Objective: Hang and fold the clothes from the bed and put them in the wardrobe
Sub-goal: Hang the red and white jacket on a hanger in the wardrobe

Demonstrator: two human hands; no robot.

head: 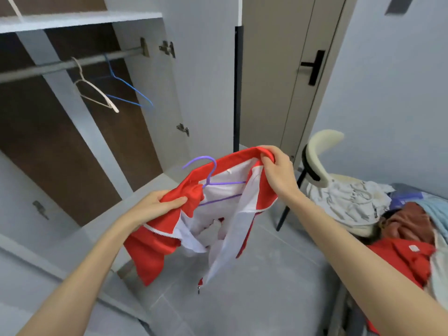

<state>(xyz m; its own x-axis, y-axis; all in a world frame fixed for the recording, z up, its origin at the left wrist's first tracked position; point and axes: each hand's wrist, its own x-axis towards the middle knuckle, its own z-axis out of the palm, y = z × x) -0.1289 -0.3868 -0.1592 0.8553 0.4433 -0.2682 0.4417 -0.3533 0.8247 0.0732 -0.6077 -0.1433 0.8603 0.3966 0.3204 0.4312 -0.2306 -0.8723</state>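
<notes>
My left hand (157, 206) grips the red jacket (150, 251) at one shoulder. My right hand (276, 170) pinches its collar, so the jacket hangs open in the air above the floor. A purple hanger (225, 183) sits inside it. At the right, more clothes (351, 202) lie in a heap. Farther away, in the open wardrobe (72, 20), a white hanger (100, 94) and a blue hanger (133, 90) hang on the rail (48, 68).

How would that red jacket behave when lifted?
Probably floppy: the red jacket sags and folds below both hands. Likely light: the left hand and right hand lift it by gripped edges. May slide on the thin purple hanger.
</notes>
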